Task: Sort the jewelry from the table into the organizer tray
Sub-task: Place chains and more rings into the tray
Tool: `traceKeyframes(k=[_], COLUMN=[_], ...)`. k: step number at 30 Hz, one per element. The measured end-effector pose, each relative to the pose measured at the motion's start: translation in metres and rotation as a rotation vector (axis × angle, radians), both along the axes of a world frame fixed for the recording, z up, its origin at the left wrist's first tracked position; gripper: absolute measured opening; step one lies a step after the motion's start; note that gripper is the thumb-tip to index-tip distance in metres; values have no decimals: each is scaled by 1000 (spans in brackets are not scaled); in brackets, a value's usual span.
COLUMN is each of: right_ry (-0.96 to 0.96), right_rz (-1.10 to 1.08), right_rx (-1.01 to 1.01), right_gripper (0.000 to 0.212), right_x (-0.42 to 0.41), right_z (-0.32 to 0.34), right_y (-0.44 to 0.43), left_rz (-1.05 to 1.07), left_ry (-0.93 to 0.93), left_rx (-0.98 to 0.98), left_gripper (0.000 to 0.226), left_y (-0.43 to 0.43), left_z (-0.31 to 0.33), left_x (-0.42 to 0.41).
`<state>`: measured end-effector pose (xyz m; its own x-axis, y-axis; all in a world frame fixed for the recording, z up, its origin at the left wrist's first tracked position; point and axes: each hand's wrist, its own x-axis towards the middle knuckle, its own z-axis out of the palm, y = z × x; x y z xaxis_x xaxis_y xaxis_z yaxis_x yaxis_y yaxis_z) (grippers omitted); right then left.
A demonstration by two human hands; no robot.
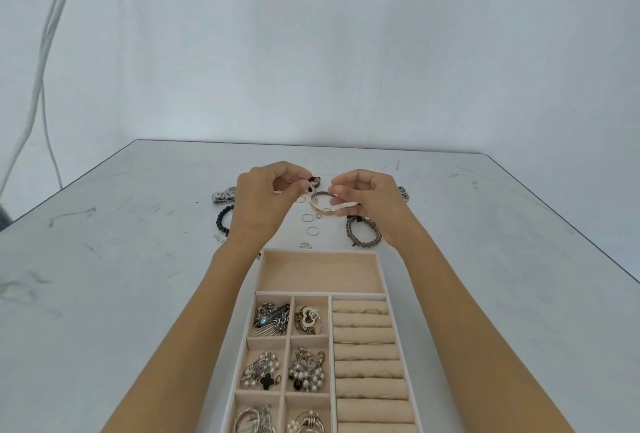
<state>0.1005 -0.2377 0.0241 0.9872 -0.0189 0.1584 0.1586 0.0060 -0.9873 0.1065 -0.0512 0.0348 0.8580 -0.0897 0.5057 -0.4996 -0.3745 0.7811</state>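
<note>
Pinching a gold bangle point(322, 209) in curled fingers, the right hand point(372, 204) holds it above the table point(138, 259), just beyond the organizer tray point(320, 251); the left hand point(263, 200) pinches a small pale piece point(313, 187) at its left rim.

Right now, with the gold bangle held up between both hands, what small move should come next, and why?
Probably draw the gold bangle back and lower it into the wide far compartment of the organizer tray. The left hand and right hand both pinch it above the table, that compartment looks bare, and the small compartments nearer the body already hold pieces.
</note>
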Motion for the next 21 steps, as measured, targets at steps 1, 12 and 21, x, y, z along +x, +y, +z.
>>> traceKeyframes(k=[1,12,21], right_ry=[4,36,76], right_rz=[-44,-517,-449], right_rx=[-2,-422,-1196], right_gripper=[17,15,29], right_x=[1,53,96], right_z=[1,-1,-11], right_y=[-5,-59,-41], left_rz=[11,62,50], left_ry=[-1,-99,-130], left_rx=[2,101,91], left_gripper=[10,9,7], left_y=[1,5,5], left_z=[1,3,6], left_x=[0,0,0])
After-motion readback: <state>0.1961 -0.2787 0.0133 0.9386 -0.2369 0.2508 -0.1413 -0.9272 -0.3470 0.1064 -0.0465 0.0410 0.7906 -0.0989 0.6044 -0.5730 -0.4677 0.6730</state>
